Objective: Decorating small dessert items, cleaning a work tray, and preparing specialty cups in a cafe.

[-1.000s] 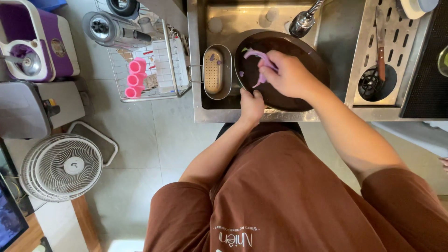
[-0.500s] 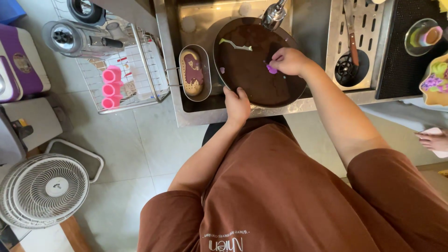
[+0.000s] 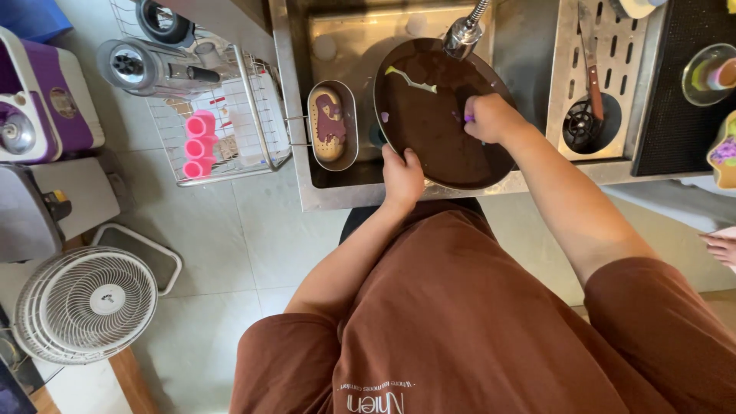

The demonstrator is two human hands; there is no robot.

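Right hand (image 3: pixel 491 119) shifted inward on dark soapy pan (image 3: pixel 437 142), grip closed on purple scrubber; left hand (image 3: pixel 402 178) clamps rim.

- Round pan (image 3: pixel 437 130): dark brown inside, with a pale cream streak near the top and small purple specks.
- Sink (image 3: pixel 337 192): plain silver steel, dull grey basin.
- Oval tin (image 3: pixel 332 126): silver rim; contents tan with a dark maroon patch.
- Wire rack (image 3: pixel 230 115): white-grey wire grid.
- Cups (image 3: pixel 199 144) in the rack: bright pink, three stacked in a row.
- Fan (image 3: pixel 86 304): white, with radial grille lines.
- Appliance (image 3: pixel 46 100) at left: purple and white.
- Person's clothing (image 3: pixel 475 330): uniform brown, pale lettering at the hem.
- Floor (image 3: pixel 253 238): pale grey tiles, thin darker joints.
- Drain board (image 3: pixel 606 77): silver, slotted pattern.
- Mat (image 3: pixel 686 115) at right: black, fine dotted texture.
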